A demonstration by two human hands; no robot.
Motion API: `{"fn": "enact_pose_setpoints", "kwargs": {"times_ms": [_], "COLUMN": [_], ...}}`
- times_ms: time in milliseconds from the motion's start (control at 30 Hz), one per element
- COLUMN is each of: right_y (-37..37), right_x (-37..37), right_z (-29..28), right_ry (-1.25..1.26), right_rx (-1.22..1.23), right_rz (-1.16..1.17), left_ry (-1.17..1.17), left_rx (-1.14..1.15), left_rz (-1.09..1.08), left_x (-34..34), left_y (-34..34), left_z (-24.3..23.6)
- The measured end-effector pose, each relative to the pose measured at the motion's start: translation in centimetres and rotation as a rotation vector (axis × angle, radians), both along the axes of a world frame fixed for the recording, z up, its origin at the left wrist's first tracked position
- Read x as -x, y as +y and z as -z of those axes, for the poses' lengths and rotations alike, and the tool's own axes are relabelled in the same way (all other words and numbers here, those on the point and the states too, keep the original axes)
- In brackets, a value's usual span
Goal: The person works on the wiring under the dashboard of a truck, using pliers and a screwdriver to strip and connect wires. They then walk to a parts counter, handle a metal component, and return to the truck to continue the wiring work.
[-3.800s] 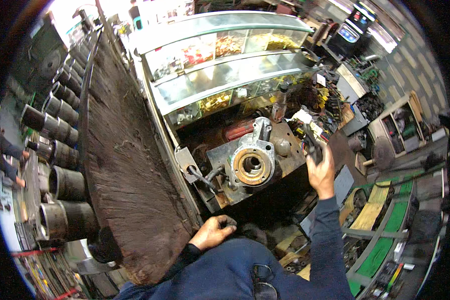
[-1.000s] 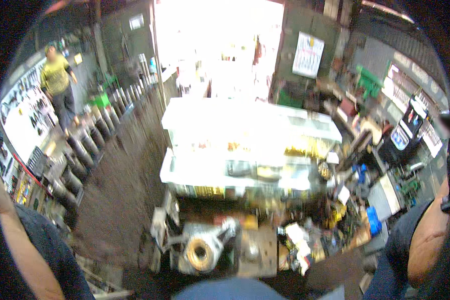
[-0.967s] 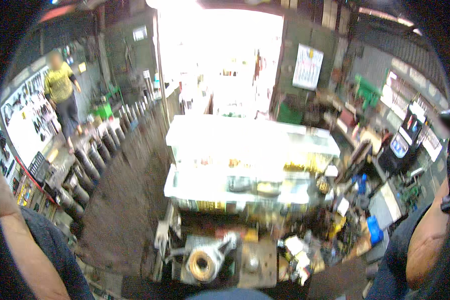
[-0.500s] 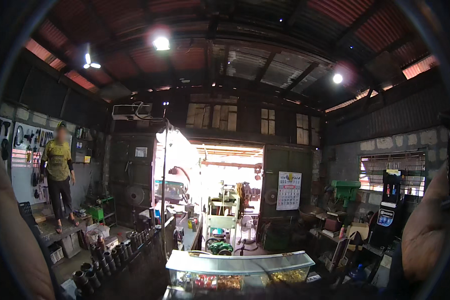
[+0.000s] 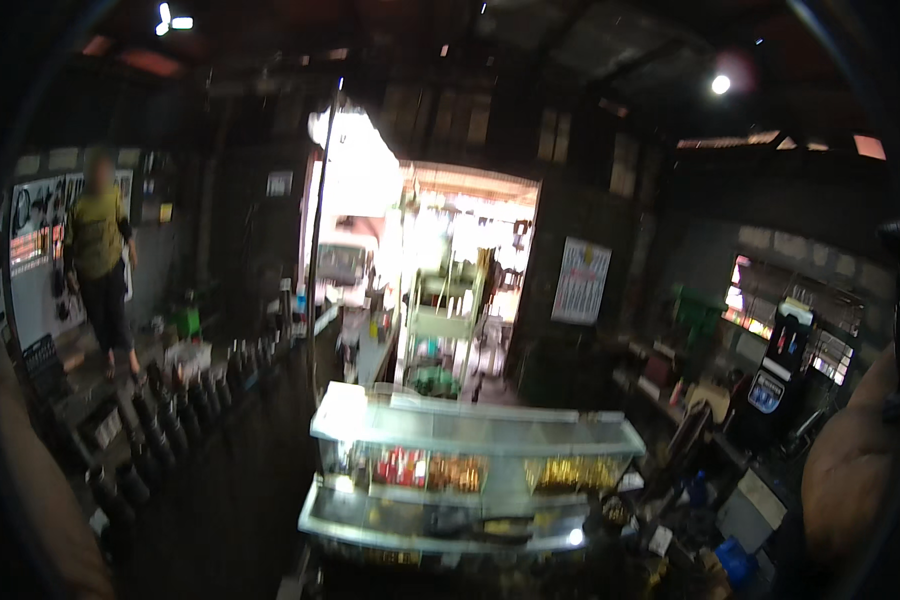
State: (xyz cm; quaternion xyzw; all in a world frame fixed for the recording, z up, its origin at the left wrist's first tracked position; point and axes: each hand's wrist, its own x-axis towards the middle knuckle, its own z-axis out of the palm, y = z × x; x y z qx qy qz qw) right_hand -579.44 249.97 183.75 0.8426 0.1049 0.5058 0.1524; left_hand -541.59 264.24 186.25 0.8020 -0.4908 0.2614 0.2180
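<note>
My left forearm point(image 5: 35, 470) and right forearm point(image 5: 845, 470) rise along the two side edges of the head view, blurred and dim. Both hands are out of the picture, so their fingers and anything in them are hidden. Below the middle is a two-tier glass-topped parts case point(image 5: 475, 430) with red, copper and brass-coloured small pieces in its compartments. The bench in front of it is mostly in shadow.
A person in a yellow shirt point(image 5: 98, 250) stands at left by a tool board point(image 5: 40, 210). A row of metal cylinders point(image 5: 160, 440) runs along the left. A bright doorway point(image 5: 510, 190) is ahead; a black dispenser point(image 5: 770, 370) and cluttered benches point(image 5: 745, 500) are at right.
Earlier my hands were low at the bench, the right on a dark object. Since then both arms have risen to the view's edges. The view swung up to the roof and now tilts down slightly.
</note>
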Motion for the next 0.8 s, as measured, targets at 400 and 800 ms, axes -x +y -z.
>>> {"fn": "enact_pose_setpoints", "kwargs": {"times_ms": [400, 800], "right_y": [-1.8, -2.5], "right_x": [0.4, -0.8], "right_z": [2.5, 4.1], "right_ry": [0.035, 0.021], "right_rx": [-0.022, -0.032], "right_rz": [-0.126, -0.189], "left_ry": [0.0, -0.074], "left_rx": [0.017, 0.198], "left_rz": [0.003, 0.031], "left_x": [2.1, 6.2], "left_y": [1.7, 5.3], "left_z": [2.9, 4.2]}}
